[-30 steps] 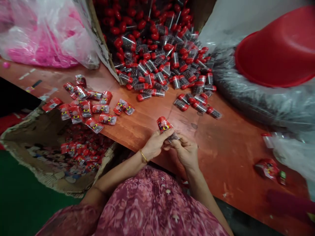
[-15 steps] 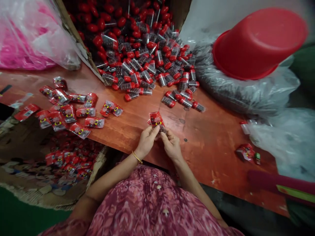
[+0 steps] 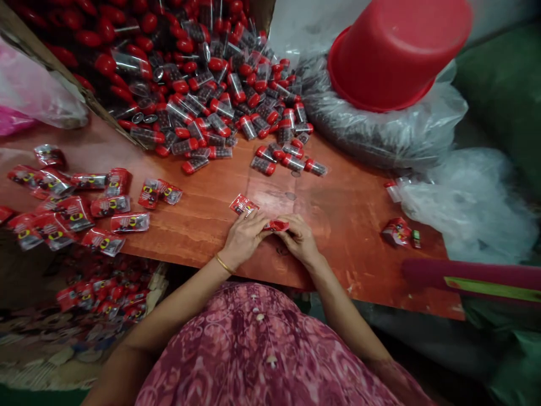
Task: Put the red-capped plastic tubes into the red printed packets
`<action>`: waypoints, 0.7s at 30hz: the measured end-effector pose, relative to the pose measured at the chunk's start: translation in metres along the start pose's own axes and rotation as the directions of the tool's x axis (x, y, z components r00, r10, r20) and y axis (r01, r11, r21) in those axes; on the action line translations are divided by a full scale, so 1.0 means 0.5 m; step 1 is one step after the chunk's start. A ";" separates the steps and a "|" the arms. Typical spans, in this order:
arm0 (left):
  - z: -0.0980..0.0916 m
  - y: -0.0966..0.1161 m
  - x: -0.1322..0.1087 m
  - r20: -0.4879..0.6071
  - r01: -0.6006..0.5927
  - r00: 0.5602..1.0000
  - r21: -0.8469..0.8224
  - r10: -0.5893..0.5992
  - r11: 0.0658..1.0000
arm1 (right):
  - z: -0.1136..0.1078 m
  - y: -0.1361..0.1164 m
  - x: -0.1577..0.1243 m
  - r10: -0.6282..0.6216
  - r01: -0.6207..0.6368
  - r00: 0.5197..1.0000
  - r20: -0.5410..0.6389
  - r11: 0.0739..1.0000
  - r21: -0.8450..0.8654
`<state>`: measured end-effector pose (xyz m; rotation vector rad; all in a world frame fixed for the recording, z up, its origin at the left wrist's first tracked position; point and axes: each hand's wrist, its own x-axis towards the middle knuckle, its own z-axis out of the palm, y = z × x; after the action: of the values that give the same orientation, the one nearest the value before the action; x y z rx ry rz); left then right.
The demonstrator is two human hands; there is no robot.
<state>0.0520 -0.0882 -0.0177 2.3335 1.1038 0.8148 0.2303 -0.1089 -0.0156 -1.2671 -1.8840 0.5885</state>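
Observation:
My left hand point(image 3: 244, 235) and my right hand point(image 3: 299, 237) meet low over the reddish wooden table point(image 3: 338, 225), near its front edge. Both pinch a small red printed packet point(image 3: 276, 225), with its far end point(image 3: 243, 204) sticking out past my left fingers. What is inside the packet is hidden by my fingers. A heap of small clear tubes with red caps point(image 3: 220, 107) spills from a cardboard box point(image 3: 76, 93) just beyond my hands. Finished red packets point(image 3: 80, 206) lie in a loose group on the table's left side.
An upturned red plastic basin point(image 3: 393, 51) rests on a clear bag of dark contents point(image 3: 380, 135) at the back right. A small stack of red packets point(image 3: 397, 231) sits at the right. Below the table's left edge a box point(image 3: 97, 293) holds several more packets. A pink bag point(image 3: 17, 118) lies at far left.
My hands have come down from just above the table to its surface, and the packet now lies flatter between them. The view has swung to the right.

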 end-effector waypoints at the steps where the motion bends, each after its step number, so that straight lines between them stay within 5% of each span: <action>1: 0.001 0.000 -0.002 0.012 -0.004 1.000 0.032 0.003 0.999 | 0.002 0.004 0.002 -0.023 0.023 1.000 0.011 1.000 -0.001; 8: 0.009 0.006 -0.017 0.099 0.046 0.993 0.181 -0.065 0.982 | 0.012 0.022 0.003 -0.072 0.076 0.994 0.086 0.996 -0.052; 17: 0.012 0.019 -0.021 0.043 0.068 0.996 0.290 -0.084 0.955 | 0.018 0.029 -0.004 -0.069 0.078 0.996 0.061 0.982 -0.173; 21: 0.006 0.021 -0.026 -0.016 0.034 0.999 0.246 -0.031 0.969 | 0.001 0.029 -0.001 -0.093 0.111 0.984 0.150 0.987 -0.119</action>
<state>0.0532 -0.1049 -0.0180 2.5053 1.3114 0.7161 0.2378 -0.1037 -0.0266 -1.2273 -2.1219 0.5246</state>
